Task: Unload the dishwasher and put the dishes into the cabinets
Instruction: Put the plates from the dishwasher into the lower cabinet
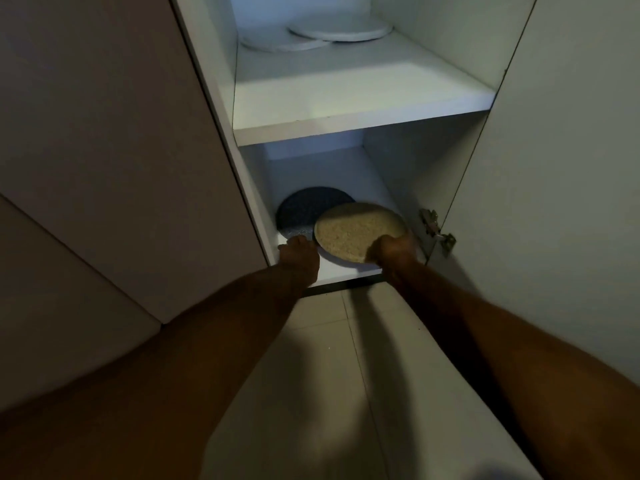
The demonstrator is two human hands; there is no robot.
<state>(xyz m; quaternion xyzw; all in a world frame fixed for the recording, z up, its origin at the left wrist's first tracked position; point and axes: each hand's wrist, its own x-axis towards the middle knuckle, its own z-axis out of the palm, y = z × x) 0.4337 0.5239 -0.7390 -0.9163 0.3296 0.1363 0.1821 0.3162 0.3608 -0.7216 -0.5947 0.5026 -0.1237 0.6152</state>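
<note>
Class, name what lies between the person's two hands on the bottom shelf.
In the head view, the speckled beige plate lies between left hand and right hand, which grips its rim.

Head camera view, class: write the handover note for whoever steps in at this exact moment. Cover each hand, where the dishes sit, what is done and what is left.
Right hand grips the near rim of the beige plate, held tilted over the bottom shelf, partly over the dark plate.
Left hand is at the beige plate's left edge; whether it grips cannot be told.
Done: dark plate lies flat on the bottom shelf; two white plates sit on the upper shelf.
Left: set the beige plate down, likely onto the dark one. The dishwasher is out of view.
</note>
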